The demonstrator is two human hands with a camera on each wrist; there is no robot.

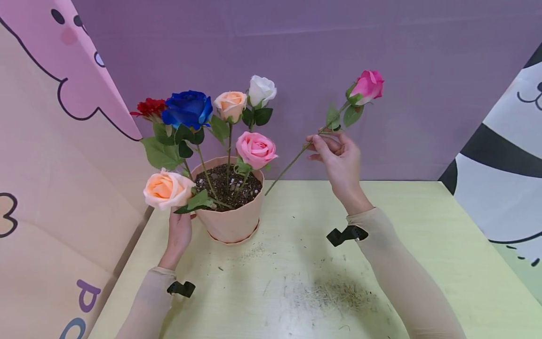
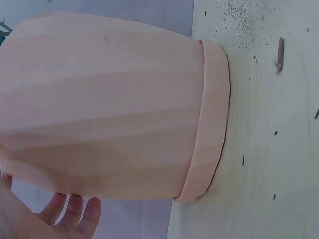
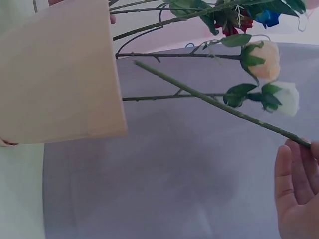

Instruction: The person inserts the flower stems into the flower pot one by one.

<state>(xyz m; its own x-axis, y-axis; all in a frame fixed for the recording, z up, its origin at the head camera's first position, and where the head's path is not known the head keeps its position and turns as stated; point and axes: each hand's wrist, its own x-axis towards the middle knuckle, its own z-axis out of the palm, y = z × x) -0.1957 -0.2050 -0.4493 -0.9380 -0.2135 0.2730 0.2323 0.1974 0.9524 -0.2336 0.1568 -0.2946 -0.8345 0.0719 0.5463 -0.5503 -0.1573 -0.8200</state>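
Observation:
My right hand (image 1: 340, 157) pinches the thin green stem of a deep pink artificial rose (image 1: 368, 87) between thumb and fingers. The bloom tilts up to the right, and the bare lower stem (image 3: 199, 94) slants down toward the rim of a peach flowerpot (image 1: 230, 226). At the pot's left side, my left hand (image 1: 179, 230) rests with its fingers (image 2: 72, 209) against the wall. In dark soil (image 1: 220, 176) stand a blue rose (image 1: 188, 109), a red flower (image 1: 150, 108), a white rose (image 1: 261, 90), a light pink rose (image 1: 256, 150) and peach roses (image 1: 168, 189), whose front bloom partly covers my left hand.
The pot stands in a shallow saucer (image 2: 207, 124) on a pale table (image 1: 288, 235). Dry plant bits and crumbs (image 1: 338, 294) are scattered before it. A purple backdrop (image 1: 313, 56) rises behind, with printed cloth panels (image 1: 55, 165) at the left and right.

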